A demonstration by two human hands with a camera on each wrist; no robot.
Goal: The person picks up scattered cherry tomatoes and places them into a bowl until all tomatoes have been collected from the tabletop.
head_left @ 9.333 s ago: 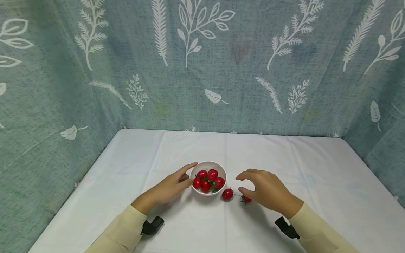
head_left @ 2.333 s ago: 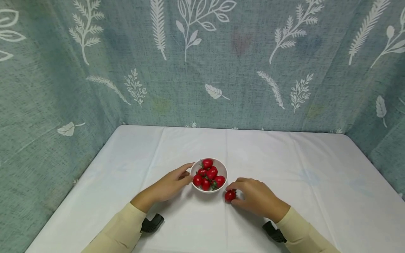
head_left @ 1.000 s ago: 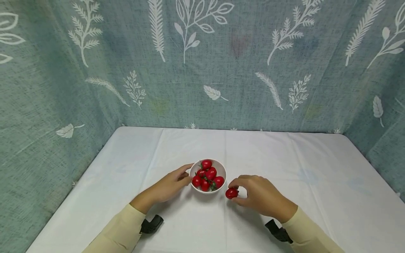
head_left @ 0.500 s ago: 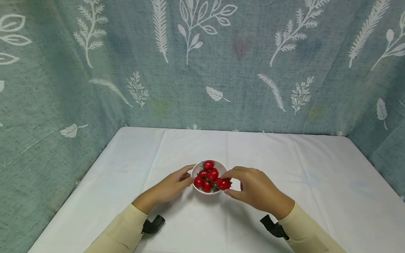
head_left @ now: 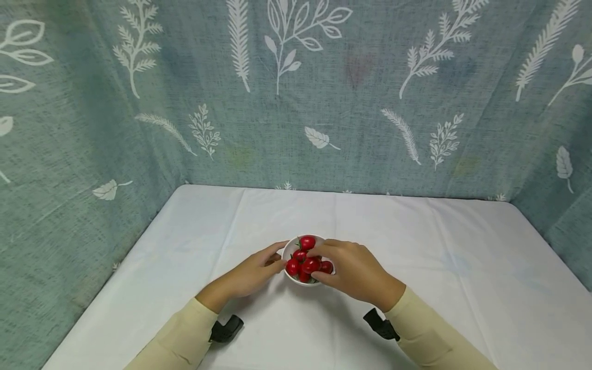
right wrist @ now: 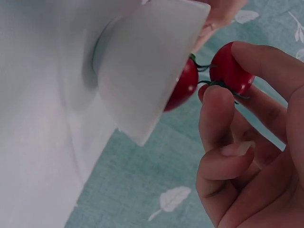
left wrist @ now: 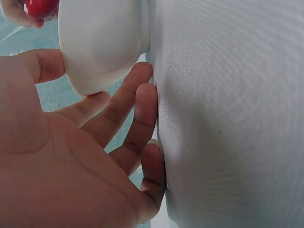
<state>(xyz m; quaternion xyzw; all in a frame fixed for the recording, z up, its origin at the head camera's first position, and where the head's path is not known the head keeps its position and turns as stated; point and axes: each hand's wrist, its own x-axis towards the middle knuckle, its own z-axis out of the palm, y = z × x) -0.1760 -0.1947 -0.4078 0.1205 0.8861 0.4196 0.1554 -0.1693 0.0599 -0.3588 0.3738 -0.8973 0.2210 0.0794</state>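
Observation:
A small white bowl (head_left: 289, 251) holding several red cherry tomatoes (head_left: 307, 242) stands on the white cloth. My left hand (head_left: 252, 272) steadies its left side, thumb and fingers resting against the wall of the bowl (left wrist: 107, 42) in the left wrist view. Over the right part of the bowl, my right hand (head_left: 353, 270) pinches one cherry tomato (right wrist: 230, 69) between thumb and fingers. In the right wrist view, its green stem end points toward the bowl, close to another tomato (right wrist: 183, 88) showing above the rim. My right fingers hide part of the bowl's contents in the head view.
A white cloth (head_left: 407, 241) covers the table, with light creases. Green-blue curtains with white leaf prints (head_left: 259, 144) hang behind the table and at both sides. A black wrist camera (head_left: 226, 329) sits under the left sleeve, another (head_left: 381, 325) under the right.
Two tomatoes lay on the cloth at first; one went into the bowl. My right hand has since lifted the other and carried it left over the bowl. My left hand has stayed at the bowl.

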